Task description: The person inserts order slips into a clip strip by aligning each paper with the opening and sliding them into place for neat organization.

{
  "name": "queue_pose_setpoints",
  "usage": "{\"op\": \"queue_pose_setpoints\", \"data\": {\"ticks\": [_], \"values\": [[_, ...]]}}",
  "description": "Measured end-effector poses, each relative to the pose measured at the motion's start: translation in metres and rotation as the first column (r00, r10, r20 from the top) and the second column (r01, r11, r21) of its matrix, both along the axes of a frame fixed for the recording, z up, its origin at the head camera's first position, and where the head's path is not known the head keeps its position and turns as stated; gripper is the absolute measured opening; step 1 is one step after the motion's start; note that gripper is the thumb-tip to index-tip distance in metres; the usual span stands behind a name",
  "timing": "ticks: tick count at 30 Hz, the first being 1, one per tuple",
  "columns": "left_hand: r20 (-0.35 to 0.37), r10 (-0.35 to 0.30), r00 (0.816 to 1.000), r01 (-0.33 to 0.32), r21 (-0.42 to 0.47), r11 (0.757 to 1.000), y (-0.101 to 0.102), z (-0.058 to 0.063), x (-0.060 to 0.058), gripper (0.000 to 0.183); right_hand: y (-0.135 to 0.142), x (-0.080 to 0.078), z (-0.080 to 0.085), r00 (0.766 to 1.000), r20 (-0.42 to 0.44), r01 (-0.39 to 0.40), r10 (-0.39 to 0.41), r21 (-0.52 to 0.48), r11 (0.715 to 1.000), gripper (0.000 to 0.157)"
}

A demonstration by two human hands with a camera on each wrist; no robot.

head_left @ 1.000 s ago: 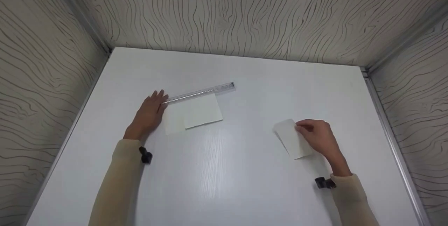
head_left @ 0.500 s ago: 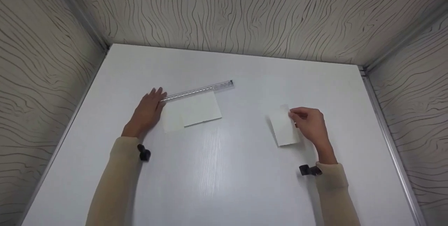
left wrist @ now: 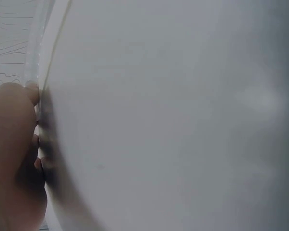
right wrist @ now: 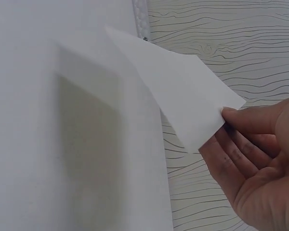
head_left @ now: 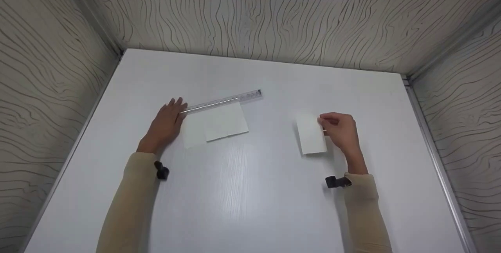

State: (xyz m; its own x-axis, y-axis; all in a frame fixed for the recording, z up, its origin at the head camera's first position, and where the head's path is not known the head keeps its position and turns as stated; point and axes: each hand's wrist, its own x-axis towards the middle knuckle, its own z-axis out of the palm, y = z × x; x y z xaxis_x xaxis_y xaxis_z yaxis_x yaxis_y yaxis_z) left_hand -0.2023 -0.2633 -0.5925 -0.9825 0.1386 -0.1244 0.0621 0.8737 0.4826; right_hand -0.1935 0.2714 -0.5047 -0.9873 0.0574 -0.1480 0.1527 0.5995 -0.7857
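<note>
My left hand point(head_left: 165, 123) lies with fingers extended over the left end of a clear plastic ruler point(head_left: 223, 102), on the white table. Just below the ruler, along its edge, are off-white paper pieces point(head_left: 225, 121): a flat, thin part point(head_left: 193, 133) on the left and a part with a darker lower edge on the right. Over on the right side, my right hand point(head_left: 341, 129) pinches a small white piece of paper point(head_left: 311, 135) by its right edge between thumb and fingers. In the right wrist view this paper point(right wrist: 178, 91) is held above the table and casts a shadow.
The white tabletop point(head_left: 235, 190) runs to a back wall point(head_left: 250, 18) with a wood-grain pattern. Similar panels with metal edging stand at the left and right sides. Each wrist wears a small black camera.
My right hand has carried the piece of paper left and farther from me across the table. My left hand stays in place on the ruler.
</note>
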Motion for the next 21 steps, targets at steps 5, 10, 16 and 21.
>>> {"op": "queue_pose_setpoints", "data": {"ticks": [5,10,16,21], "values": [[0.007,-0.001,1.000,0.001,0.001,1.000,0.000,0.000,0.000,0.054,-0.001,-0.008,-0.001,1.000,0.011,0.021,-0.021,0.004,1.000,0.029],[0.004,0.008,1.000,-0.008,0.001,1.000,0.000,0.000,0.000,0.053,-0.003,-0.018,-0.003,0.999,0.032,0.032,-0.031,-0.030,0.999,0.030],[0.001,0.007,1.000,-0.007,0.002,1.000,0.001,0.000,0.000,0.053,-0.006,-0.030,-0.008,0.995,0.090,0.048,-0.041,-0.076,0.996,0.031],[-0.002,0.003,1.000,-0.003,-0.010,1.000,0.000,-0.001,-0.001,0.053,-0.010,-0.039,-0.013,0.991,0.128,0.051,-0.035,-0.123,0.991,0.033]]}}
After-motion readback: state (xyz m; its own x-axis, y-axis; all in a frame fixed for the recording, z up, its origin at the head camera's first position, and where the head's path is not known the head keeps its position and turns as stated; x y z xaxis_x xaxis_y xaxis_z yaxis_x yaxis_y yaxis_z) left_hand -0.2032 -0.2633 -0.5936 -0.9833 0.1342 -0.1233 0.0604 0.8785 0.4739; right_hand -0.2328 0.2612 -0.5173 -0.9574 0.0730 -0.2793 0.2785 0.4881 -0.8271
